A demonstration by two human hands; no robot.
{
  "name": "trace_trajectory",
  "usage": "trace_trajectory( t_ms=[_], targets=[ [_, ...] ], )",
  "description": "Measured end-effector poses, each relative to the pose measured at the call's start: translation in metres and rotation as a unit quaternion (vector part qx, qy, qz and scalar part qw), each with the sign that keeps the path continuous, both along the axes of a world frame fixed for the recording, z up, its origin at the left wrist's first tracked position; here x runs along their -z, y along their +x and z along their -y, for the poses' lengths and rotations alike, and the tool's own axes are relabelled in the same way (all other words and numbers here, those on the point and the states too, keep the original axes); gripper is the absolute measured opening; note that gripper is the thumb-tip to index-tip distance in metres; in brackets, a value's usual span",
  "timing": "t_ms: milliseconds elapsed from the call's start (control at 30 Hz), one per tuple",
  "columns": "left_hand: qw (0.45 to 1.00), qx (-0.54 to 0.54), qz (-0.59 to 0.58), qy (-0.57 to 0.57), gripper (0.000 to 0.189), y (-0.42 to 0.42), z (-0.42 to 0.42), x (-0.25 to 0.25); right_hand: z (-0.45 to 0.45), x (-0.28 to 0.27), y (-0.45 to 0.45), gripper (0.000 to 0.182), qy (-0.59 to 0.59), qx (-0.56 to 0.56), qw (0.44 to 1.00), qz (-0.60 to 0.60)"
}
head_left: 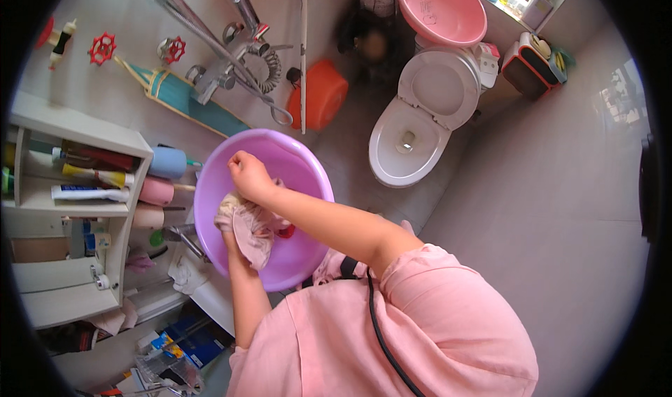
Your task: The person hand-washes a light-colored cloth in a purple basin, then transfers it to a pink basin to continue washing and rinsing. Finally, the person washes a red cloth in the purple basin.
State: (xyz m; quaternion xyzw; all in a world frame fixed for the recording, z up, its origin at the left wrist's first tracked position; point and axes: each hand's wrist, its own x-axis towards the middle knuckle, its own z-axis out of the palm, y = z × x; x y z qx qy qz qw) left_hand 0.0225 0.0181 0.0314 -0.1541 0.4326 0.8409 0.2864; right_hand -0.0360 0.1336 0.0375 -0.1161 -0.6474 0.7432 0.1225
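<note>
A light purple plastic basin (299, 260) stands before me. Over it I have a pale pink garment (253, 237) with a gathered, elastic-looking section, bunched around my left hand. That hand is hidden inside the cloth; only its wrist and forearm show, and the fingers cannot be seen. My right hand (251, 174) is above the basin's left side, just past the garment, with its fingers curled into a fist. Nothing shows between those fingers. A small red thing (286, 231) lies in the basin beside the garment, partly covered.
Left of the basin, a white wall cabinet (118, 208) holds tubes and cups, with a metal faucet (186, 235) nearby. A chrome shower mixer (231, 71) is mounted ahead. The toilet (409, 140) is open to the right. Behind stand a pink basin (446, 14) and an orange basin (320, 95).
</note>
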Motion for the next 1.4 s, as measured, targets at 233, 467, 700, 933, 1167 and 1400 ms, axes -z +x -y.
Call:
trace_trajectory(
  t_ms=[233,467,700,933,1167,1400],
  targets=[
    [0.961,-0.083,0.117,-0.235,0.058,-0.013,0.054,0.047,-0.228,-0.065,-0.019,0.018,-0.497,-0.151,0.855,0.003],
    [0.98,-0.03,-0.002,-0.199,0.051,-0.011,-0.014,0.012,-0.511,0.061,-0.062,0.018,-0.483,0.241,0.841,-0.028],
    [0.97,-0.028,0.024,-0.238,0.053,-0.02,-0.042,-0.005,-0.602,0.121,-0.097,0.02,-0.504,0.387,0.772,0.007],
    [0.96,-0.061,0.023,-0.274,0.053,-0.008,-0.036,-0.011,-0.6,0.118,-0.11,0.025,-0.471,0.45,0.755,-0.069],
    [0.933,-0.092,-0.042,-0.345,0.036,-0.003,-0.028,-0.012,-0.589,0.11,-0.075,0.044,-0.367,0.386,0.846,0.028],
    [0.924,-0.056,-0.13,-0.355,0.037,-0.005,-0.038,-0.012,-0.557,0.077,0.082,0.035,-0.327,0.251,0.91,-0.035]
  ],
)
